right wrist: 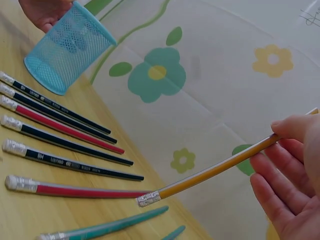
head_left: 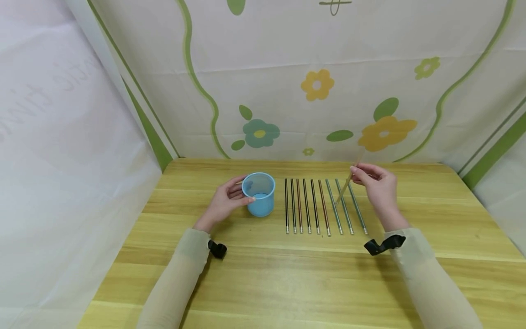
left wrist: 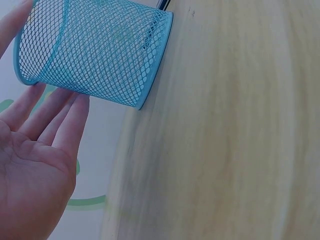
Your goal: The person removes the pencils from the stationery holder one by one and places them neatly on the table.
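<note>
My left hand (head_left: 225, 197) holds a light-blue mesh pencil cup (head_left: 261, 208) upright on the table, thumb at its near rim. In the left wrist view the fingertips (left wrist: 80, 105) touch the mesh near the top. My right hand (head_left: 379, 186) pinches a yellow pencil (right wrist: 215, 170) between thumb and fingers, above the table. The pencil slants, with its white eraser end (right wrist: 148, 199) down. Below it, in a row right of the cup, lie several black pencils (head_left: 292, 205), red pencils (head_left: 323, 208) and teal pencils (head_left: 344, 206), eraser ends toward me.
The wooden table (head_left: 263, 283) reaches back to a white cloth (head_left: 283, 45) printed with flowers and leaves. Another white cloth (head_left: 61, 183) hangs along the left side. Black straps (head_left: 384, 245) hang at both sleeve cuffs.
</note>
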A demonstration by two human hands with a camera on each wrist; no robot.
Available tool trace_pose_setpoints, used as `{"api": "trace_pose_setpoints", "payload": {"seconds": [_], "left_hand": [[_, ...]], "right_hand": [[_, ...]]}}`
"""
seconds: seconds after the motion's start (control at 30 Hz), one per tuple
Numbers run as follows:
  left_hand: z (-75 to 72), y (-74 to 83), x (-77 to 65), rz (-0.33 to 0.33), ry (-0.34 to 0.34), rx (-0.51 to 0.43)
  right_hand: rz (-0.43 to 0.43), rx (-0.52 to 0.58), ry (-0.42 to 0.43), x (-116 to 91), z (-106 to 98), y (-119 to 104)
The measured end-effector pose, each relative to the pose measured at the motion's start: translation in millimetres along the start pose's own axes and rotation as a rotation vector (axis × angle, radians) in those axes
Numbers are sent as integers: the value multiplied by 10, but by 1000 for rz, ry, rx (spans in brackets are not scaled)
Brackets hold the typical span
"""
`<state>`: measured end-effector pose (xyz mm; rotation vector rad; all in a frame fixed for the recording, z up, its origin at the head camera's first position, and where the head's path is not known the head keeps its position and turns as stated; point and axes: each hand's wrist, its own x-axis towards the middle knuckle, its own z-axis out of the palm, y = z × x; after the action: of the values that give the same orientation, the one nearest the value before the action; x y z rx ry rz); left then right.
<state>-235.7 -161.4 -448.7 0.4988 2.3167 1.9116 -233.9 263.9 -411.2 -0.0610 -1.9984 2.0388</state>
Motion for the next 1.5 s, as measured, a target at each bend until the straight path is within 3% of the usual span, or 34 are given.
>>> {"api": "trace_pose_setpoints", "payload": {"seconds": [0.2, 0.57, 0.67, 0.9, 1.23, 1.5], "left_hand": [[-3, -7, 5, -7, -2, -7], [2, 17, -19, -18, -2, -24], [3, 17, -21, -15, 2, -9], [46, 318, -105, -28, -18, -34], [36, 309, -97, -20, -18, -32], [36, 320, -102, -23, -22, -28]], "right_hand": [[20, -14, -3, -13, -131, 54], [50, 69, -38, -70, -336, 72], [56, 43, -23, -72, -393, 59], [102, -19, 5, -75, -571, -3], [150, -89, -7, -70, -770, 11], [215, -296, -42, -31, -850, 105]]}}
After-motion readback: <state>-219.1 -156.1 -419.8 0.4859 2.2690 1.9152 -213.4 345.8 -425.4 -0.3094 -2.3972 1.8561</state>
